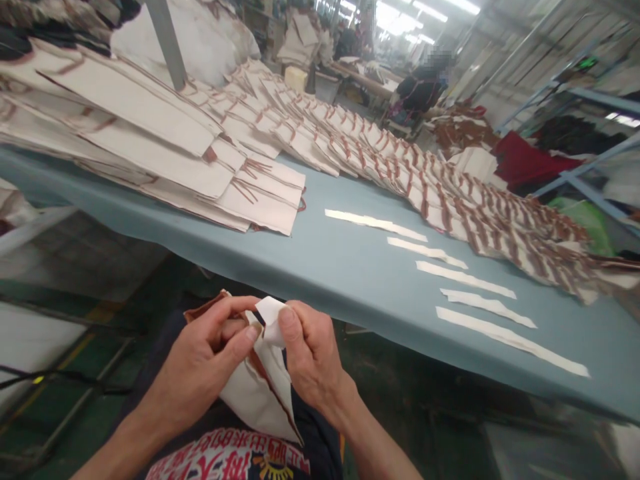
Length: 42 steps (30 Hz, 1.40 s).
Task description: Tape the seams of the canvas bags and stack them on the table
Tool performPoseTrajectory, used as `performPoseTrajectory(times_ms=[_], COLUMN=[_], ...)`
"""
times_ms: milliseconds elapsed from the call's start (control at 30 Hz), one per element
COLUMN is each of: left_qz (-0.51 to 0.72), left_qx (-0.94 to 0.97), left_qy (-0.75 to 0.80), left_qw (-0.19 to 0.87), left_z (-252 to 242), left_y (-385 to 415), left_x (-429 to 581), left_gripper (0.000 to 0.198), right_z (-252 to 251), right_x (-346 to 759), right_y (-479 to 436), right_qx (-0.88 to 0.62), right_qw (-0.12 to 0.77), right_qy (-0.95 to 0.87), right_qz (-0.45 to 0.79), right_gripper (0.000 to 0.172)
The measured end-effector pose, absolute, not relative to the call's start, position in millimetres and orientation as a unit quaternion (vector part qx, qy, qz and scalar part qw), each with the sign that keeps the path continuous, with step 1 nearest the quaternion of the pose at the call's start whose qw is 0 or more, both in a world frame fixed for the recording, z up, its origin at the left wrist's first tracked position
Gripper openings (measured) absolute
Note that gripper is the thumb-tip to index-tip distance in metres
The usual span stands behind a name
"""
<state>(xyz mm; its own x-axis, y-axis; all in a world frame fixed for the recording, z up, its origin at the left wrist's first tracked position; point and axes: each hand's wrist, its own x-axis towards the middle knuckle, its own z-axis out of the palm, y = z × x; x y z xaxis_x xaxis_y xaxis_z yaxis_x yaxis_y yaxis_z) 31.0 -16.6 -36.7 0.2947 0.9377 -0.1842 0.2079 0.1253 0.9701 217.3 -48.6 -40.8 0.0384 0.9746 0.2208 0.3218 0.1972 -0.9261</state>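
While the left fingers [244, 341] pinch cream cloth [253, 403], the right fingers [289, 323] pinch a white piece [271, 309], partly hiding it.

Stack [150, 113] left on table [310, 267], strips [465, 280] right, hands [313, 347] before.

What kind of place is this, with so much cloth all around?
Probably a sewing workshop or small factory: matching cloth pieces lie stacked and in overlapping rows along a big table, under bright ceiling lights.
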Motion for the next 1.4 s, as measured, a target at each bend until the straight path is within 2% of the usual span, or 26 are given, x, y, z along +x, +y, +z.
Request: performPoseTrajectory(times_ms=[100, 233, 333, 433, 500, 667, 833, 1033, 1300, 1400], left_qz=[0.328, 0.344, 0.356, 0.357, 0.351, 0.336, 0.319, 0.354, 0.388, 0.407], left_qx=[0.573, 0.605, 0.626, 0.639, 0.635, 0.525, 0.425, 0.404, 0.339, 0.348], left_qy=[0.471, 0.469, 0.473, 0.464, 0.459, 0.506, 0.521, 0.536, 0.564, 0.582], left_qw=[0.585, 0.544, 0.508, 0.498, 0.514, 0.596, 0.668, 0.651, 0.645, 0.612], left_z=[-46, -57, -57, -45, -36, -25, -31, -38, -38, -44], left_y=[-18, -20, -19, -16, -14, -13, -17, -17, -15, -9], left_x=[23, 16, 16, 18, 21, 25, 23, 15, 19, 20], left_gripper=[0.059, 0.057, 0.048, 0.031, 0.024, 0.041, 0.044, 0.040, 0.034, 0.034], right_z=[-37, -31, -28, -29, -30, -29, -29, -34, -34, -27], right_x=[220, 224, 226, 228, 228, 225, 219, 222, 234, 238], right_y=[-49, -46, -44, -43, -43, -41, -40, -43, -50, -51], right_qx=[-0.530, -0.495, -0.450, -0.434, -0.431, -0.413, -0.435, -0.449, -0.476, -0.457], right_qw=[0.447, 0.399, 0.359, 0.329, 0.318, 0.323, 0.367, 0.345, 0.288, 0.281], right_qy=[-0.594, -0.553, -0.504, -0.479, -0.471, -0.446, -0.430, -0.389, -0.444, -0.424], right_qz=[0.408, 0.539, 0.643, 0.688, 0.701, 0.726, 0.701, 0.727, 0.702, 0.730], right_gripper=[0.056, 0.070, 0.078, 0.082, 0.083, 0.082, 0.074, 0.074, 0.071, 0.070])
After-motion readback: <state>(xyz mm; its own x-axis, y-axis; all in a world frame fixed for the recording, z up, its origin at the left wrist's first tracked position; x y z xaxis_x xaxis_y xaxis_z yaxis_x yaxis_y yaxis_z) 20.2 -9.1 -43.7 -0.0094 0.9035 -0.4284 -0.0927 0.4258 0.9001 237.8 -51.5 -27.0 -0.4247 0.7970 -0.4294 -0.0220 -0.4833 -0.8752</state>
